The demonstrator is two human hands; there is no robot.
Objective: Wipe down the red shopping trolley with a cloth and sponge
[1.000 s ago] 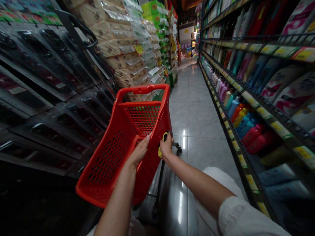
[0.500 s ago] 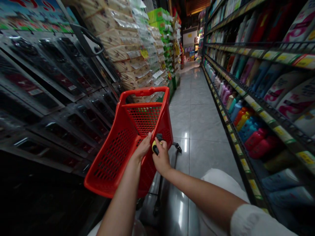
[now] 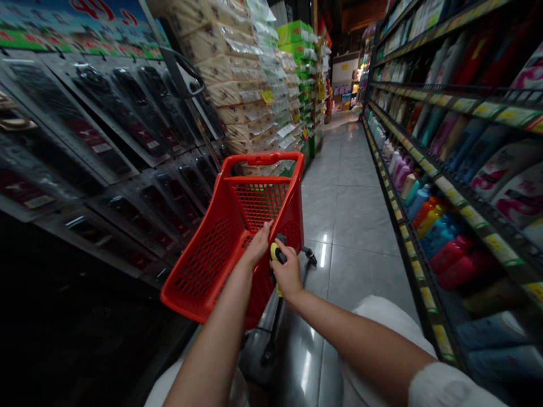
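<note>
A red plastic shopping cart [image 3: 199, 271] with lattice walls stands in front of me, turned at an angle. My left hand [image 3: 258, 247] lies flat along the cart's right rim, its fingers stretched forward; where the thumb rests is hidden. Just outside that same wall, my right hand [image 3: 289, 272] is wrapped round a yellow-and-black handled tool [image 3: 275, 252]. Its dark end points toward the cart's side, and a yellow part shows below my fingers. The exact kind of tool cannot be made out.
Shelves of bottles [image 3: 436, 220] run along the right. Packaged dark goods [image 3: 139, 107] hang on the left, with stacked beige packs [image 3: 237, 73] and green boxes [image 3: 297, 51] beyond. Grey floor tiles [image 3: 360, 209] lead down the aisle. The cart's black wheel [image 3: 311, 257] sticks out right.
The view has swung slightly left, so the cart and both hands sit further right in it. More of the tool's yellow lower part shows. Both hands keep their places at the cart's side.
</note>
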